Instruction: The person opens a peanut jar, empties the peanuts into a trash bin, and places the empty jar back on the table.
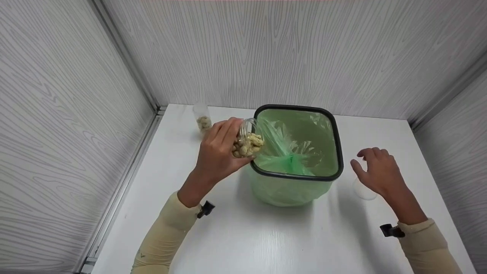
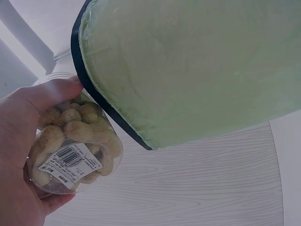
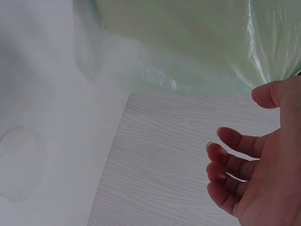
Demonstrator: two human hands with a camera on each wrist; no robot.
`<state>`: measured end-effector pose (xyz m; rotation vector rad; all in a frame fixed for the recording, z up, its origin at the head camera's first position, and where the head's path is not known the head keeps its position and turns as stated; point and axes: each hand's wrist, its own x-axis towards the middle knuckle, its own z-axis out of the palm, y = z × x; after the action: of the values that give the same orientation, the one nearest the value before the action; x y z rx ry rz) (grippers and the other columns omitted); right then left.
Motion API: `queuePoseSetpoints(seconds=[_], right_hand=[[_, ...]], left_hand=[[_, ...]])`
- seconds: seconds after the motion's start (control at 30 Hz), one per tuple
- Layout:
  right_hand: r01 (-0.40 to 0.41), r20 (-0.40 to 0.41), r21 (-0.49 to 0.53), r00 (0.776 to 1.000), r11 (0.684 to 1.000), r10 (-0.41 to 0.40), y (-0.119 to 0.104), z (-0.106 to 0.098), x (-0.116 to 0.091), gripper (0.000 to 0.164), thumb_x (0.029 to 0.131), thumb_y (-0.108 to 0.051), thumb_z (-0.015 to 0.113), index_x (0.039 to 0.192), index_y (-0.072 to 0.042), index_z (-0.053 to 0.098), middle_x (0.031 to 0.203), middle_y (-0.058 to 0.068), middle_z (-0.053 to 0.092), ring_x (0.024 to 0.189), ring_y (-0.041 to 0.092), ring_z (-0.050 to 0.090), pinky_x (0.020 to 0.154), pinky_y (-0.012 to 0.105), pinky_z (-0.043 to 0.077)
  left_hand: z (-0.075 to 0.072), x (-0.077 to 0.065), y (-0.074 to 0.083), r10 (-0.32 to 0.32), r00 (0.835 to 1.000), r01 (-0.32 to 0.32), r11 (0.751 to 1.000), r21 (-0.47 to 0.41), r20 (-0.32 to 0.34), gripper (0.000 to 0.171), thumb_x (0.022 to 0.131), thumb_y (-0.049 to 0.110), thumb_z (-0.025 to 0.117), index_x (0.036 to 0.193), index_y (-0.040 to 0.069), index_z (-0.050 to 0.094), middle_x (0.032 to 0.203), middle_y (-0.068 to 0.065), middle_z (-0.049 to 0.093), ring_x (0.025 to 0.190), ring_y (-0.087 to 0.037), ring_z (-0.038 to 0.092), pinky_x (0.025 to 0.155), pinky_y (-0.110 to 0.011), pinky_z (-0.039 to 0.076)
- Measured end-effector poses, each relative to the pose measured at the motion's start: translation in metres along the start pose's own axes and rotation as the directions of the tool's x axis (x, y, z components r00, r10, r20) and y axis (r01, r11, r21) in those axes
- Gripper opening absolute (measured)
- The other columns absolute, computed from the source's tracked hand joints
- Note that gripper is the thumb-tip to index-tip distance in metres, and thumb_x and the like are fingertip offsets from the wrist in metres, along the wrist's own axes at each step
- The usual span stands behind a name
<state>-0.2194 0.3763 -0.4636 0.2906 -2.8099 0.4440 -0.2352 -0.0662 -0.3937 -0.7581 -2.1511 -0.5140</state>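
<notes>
In the head view my left hand (image 1: 218, 154) grips a clear plastic jar (image 1: 243, 131), tipped on its side with its mouth at the left rim of a bin. Unshelled peanuts (image 1: 249, 145) fill much of it. The left wrist view shows its white barcode label (image 2: 73, 162). The trash bin (image 1: 336, 148) has a black rim and a pale green bag (image 1: 279, 163) bunched inside. Right of it, my right hand (image 1: 378, 171) hovers over the table with loosely bent fingers and holds nothing. A clear round lid (image 1: 364, 193) lies beneath that hand, partly hidden by it.
A second clear jar (image 1: 201, 114) with some peanuts in it stands at the table's back left, just beyond my left hand. The white table (image 1: 266, 243) is bounded by grey wood-grain panels (image 1: 228, 57) at the back and sides.
</notes>
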Motion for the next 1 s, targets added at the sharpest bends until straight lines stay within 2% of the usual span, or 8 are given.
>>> queuePoseSetpoints(seconds=[0.2, 0.4, 0.6, 1.0], right_hand=[[0.04, -0.03, -0.038, 0.999, 0.998, -0.041, -0.012, -0.008, 0.0, 0.035, 0.095, -0.03, 0.054, 0.102, 0.003, 0.064, 0.099, 0.024, 0.064, 0.094, 0.045, 0.056, 0.077, 0.059, 0.041], [0.055, -0.002, -0.05, 0.998, 0.997, -0.055, -0.026, -0.019, 0.001, 0.039, 0.097, -0.032, 0.05, 0.105, 0.004, 0.062, 0.103, 0.024, 0.062, 0.099, 0.044, 0.054, 0.08, 0.059, 0.041], [0.101, -0.004, -0.061, 0.995, 0.993, -0.101, -0.037, -0.029, 0.003, 0.039, 0.097, -0.033, 0.051, 0.105, 0.004, 0.062, 0.1, 0.023, 0.061, 0.097, 0.042, 0.055, 0.08, 0.056, 0.042], [0.143, 0.014, -0.055, 0.99, 0.988, -0.142, -0.06, -0.047, 0.007, 0.035, 0.098, -0.027, 0.048, 0.104, 0.005, 0.058, 0.097, 0.019, 0.056, 0.094, 0.037, 0.054, 0.077, 0.051, 0.043]], left_hand=[[-0.001, 0.001, 0.001, 0.0, 1.0, 0.0, 1.0, 0.006, 0.003, 0.085, 0.066, 0.047, 0.087, 0.132, 0.003, 0.056, 0.126, -0.015, 0.065, 0.112, -0.031, 0.06, 0.098, -0.044, 0.051], [-0.002, 0.002, 0.001, -0.002, 1.0, 0.002, 1.0, 0.009, 0.006, 0.085, 0.065, 0.046, 0.087, 0.133, 0.004, 0.056, 0.127, -0.014, 0.065, 0.113, -0.031, 0.06, 0.098, -0.044, 0.051], [-0.002, 0.0, 0.001, -0.002, 1.0, 0.002, 1.0, 0.012, 0.005, 0.085, 0.066, 0.047, 0.087, 0.132, 0.003, 0.056, 0.126, -0.015, 0.065, 0.112, -0.031, 0.059, 0.097, -0.044, 0.051], [-0.002, 0.001, 0.001, -0.007, 1.0, 0.007, 1.0, 0.004, 0.0, 0.083, 0.067, 0.047, 0.086, 0.131, 0.004, 0.057, 0.126, -0.014, 0.065, 0.111, -0.031, 0.059, 0.097, -0.043, 0.051]])
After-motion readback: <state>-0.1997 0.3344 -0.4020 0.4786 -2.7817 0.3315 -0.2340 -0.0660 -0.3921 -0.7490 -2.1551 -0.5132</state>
